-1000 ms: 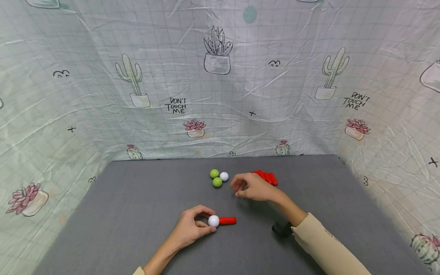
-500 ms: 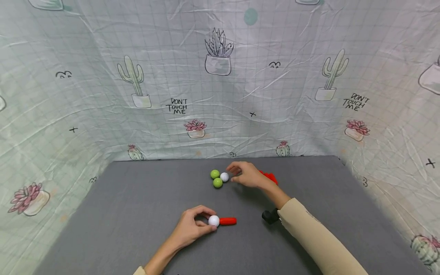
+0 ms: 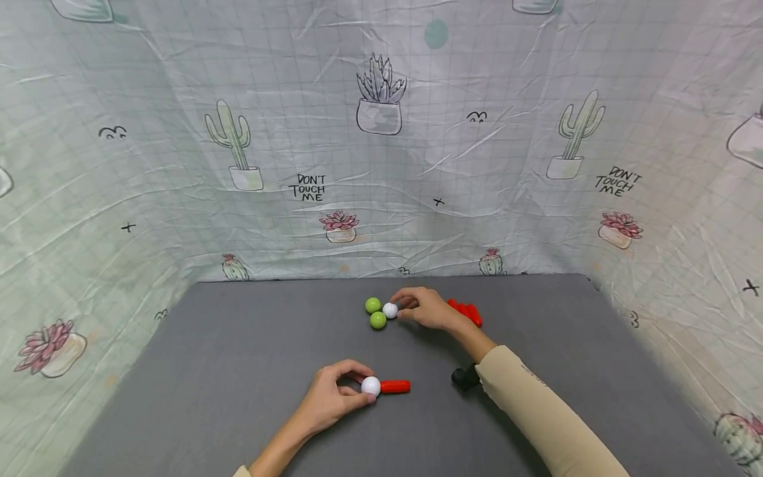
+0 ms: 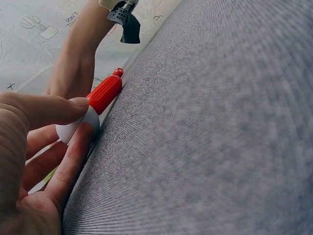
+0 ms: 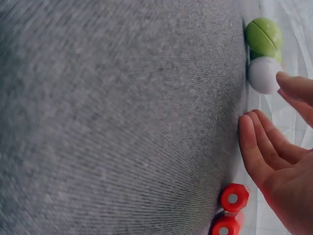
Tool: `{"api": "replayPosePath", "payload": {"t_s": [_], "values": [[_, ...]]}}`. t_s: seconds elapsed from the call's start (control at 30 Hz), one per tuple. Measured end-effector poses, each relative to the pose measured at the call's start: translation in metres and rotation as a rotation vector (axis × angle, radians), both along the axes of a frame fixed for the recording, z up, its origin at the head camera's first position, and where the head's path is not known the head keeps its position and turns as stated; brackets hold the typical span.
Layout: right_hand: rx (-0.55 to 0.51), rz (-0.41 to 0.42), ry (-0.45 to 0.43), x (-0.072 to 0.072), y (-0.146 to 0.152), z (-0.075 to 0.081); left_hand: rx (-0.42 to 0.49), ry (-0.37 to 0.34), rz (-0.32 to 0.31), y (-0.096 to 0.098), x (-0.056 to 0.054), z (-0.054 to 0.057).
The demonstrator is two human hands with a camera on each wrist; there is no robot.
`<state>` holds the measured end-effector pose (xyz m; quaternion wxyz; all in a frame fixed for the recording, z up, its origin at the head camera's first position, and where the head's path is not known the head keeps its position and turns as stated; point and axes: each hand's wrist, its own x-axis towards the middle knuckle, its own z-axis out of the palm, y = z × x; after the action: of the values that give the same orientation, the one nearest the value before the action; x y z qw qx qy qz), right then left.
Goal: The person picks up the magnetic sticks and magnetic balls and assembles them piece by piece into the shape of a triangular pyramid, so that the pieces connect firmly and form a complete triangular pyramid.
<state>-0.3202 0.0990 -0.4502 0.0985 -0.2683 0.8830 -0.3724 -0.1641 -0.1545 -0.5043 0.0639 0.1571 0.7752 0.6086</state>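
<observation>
My left hand (image 3: 336, 391) pinches a white ball (image 3: 371, 387) low at the tabletop, thumb on one side and a finger on the other. A red ribbed stick (image 4: 105, 95) with a small knob at its far end lies in line against that ball. Farther back, my right hand (image 3: 424, 309) reaches to a second white ball (image 5: 264, 75), its fingers spread and relaxed. One fingertip overlaps this ball in the right wrist view, while the other fingers stay apart from it. Two green balls (image 3: 378, 320) sit beside the second white ball.
Several red sticks (image 3: 471, 314) lie side by side behind the right hand, their holed ends (image 5: 234, 198) showing in the right wrist view. A black wrist camera (image 3: 465, 377) hangs under the right sleeve. Patterned cloth (image 3: 417, 165) walls the grey table (image 3: 256, 351) at the back and sides.
My right hand has moved left and back, from in front of the red sticks to the second white ball. My left hand keeps its pinch on the front ball in place.
</observation>
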Motion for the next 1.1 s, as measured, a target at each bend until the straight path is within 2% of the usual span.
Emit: {"api": "replayPosePath", "payload": {"t_s": [0.13, 0.37, 0.53, 0.77, 0.93, 1.1], "values": [[0.002, -0.03, 0.001, -0.0016, -0.0012, -0.0026, -0.004, -0.008, 0.004, -0.0012, 0.0009, 0.0], [0.036, 0.021, 0.036, -0.0049, -0.0052, -0.0067, -0.006, 0.001, 0.0, -0.0013, 0.0014, -0.0003], [0.051, -0.005, 0.051, -0.0045, -0.0084, -0.0059, -0.008, 0.003, 0.0, -0.0014, 0.0013, -0.0006], [0.041, -0.089, 0.029, -0.0032, -0.0092, -0.0037, -0.016, 0.014, 0.001, -0.0003, 0.0016, -0.0003], [0.027, -0.052, 0.027, -0.0016, -0.0065, -0.0046, -0.007, 0.032, -0.01, -0.0014, 0.001, -0.0015], [0.027, -0.034, 0.026, 0.0003, -0.0052, -0.0045, 0.006, 0.018, -0.018, -0.0019, 0.0016, -0.0002]]}}
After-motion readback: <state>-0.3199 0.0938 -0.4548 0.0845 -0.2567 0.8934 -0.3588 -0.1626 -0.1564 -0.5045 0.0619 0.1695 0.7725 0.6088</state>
